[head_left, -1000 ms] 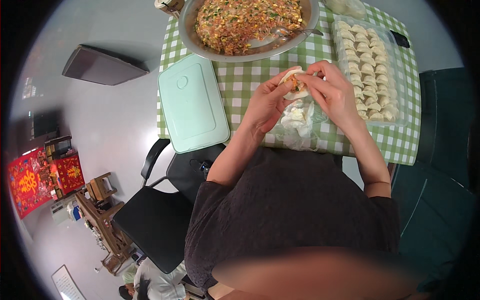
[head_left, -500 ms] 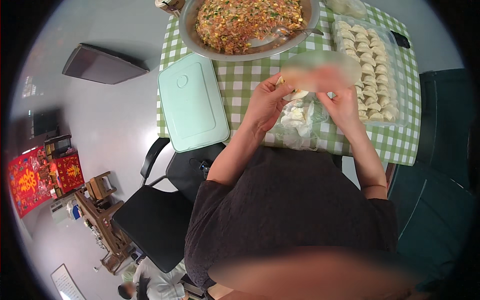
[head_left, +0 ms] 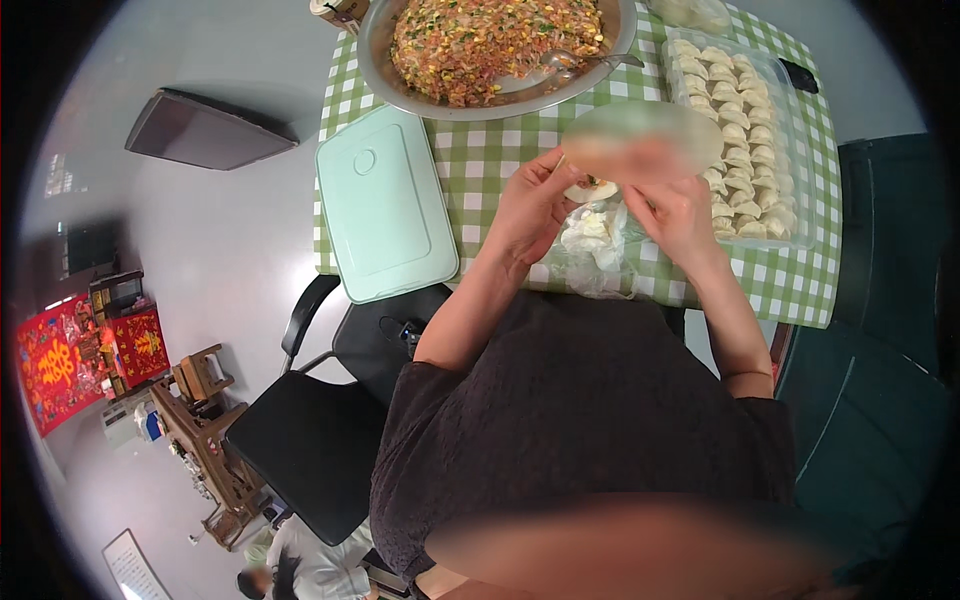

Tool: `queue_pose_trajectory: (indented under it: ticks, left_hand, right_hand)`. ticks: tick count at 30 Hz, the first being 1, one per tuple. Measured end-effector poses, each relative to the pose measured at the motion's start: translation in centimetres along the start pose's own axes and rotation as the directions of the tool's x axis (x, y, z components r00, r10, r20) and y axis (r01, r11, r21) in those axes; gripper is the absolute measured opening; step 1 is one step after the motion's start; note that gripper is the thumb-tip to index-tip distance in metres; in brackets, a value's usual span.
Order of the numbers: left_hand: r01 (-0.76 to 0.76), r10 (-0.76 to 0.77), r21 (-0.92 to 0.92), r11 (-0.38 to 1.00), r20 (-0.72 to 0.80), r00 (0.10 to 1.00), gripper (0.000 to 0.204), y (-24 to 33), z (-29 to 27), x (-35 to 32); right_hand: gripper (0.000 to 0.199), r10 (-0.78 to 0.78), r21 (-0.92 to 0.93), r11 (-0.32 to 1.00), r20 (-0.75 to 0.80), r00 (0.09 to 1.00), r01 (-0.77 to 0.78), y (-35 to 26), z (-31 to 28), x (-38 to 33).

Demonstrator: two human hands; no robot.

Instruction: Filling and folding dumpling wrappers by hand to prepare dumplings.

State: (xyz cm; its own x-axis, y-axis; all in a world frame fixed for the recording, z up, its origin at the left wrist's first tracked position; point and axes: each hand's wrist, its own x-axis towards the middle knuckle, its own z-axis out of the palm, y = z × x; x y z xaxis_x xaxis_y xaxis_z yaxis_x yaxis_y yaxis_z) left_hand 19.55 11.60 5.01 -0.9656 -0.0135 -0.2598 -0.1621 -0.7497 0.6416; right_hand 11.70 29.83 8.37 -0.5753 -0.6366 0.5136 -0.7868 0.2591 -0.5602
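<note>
A round, pale dumpling wrapper (head_left: 602, 190) with a bit of filling showing is held up over the checked table. My left hand (head_left: 528, 208) is closed on its left side, thumb over the near face. At its right edge my right hand (head_left: 680, 218) has bent fingers, the thumb reaching the wrapper's rim. A blurred patch covers the fingertips and the far part of the wrapper. Just below the hands lies a clear plastic bag (head_left: 612, 276) with white, doughy pieces (head_left: 590, 232). Rows of folded dumplings (head_left: 738, 160) fill a clear tray (head_left: 803, 215) close to my right hand.
A large metal basin (head_left: 375, 75) of chopped filling (head_left: 480, 45) holds a spoon (head_left: 562, 62) at the far side. A pale green lid (head_left: 385, 215) lies left on the tablecloth (head_left: 490, 150). Left of me stands a black chair (head_left: 310, 440). Another person (head_left: 315, 560) is at the lower left.
My right hand has shifted slightly left, bringing its thumb to the wrapper's right edge. The left hand keeps its hold in nearly the same place.
</note>
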Motion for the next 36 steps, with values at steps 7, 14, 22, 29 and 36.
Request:
queue_pose_trajectory:
  ticks: [7, 14, 22, 29, 36]
  left_hand:
    - [0.013, -0.013, -0.028, 1.0, 0.0, 1.0, 0.039, 0.5, 0.4, -0.4]
    - [-0.01, 0.009, 0.025, 1.0, 0.027, 1.0, 0.041, 0.0, -0.3, -0.2]
    - [-0.044, 0.045, 0.048, 0.998, -0.039, 0.998, 0.037, 0.5, -0.8, -0.3]
    - [-0.114, 0.121, 0.068, 0.991, -0.107, 0.987, 0.035, -1.1, -2.3, 0.2]
    - [-0.168, 0.177, 0.122, 0.978, -0.066, 0.982, 0.032, -2.0, -2.5, 0.6]
  right_hand:
    - [0.031, 0.13, 0.275, 0.952, 0.025, 0.991, -0.132, 0.2, -0.4, 0.1]
    - [0.024, 0.133, 0.28, 0.951, 0.02, 0.991, -0.133, 0.5, -0.5, 0.7]
    - [0.016, 0.482, 0.431, 0.775, 0.07, 0.873, -0.463, 2.0, -1.6, 3.4]
    - [0.017, 0.395, 0.445, 0.788, 0.165, 0.904, -0.426, 2.2, 1.9, 1.8]
    - [0.017, 0.458, 0.417, 0.77, 0.168, 0.873, -0.484, 2.4, 3.3, 0.9]
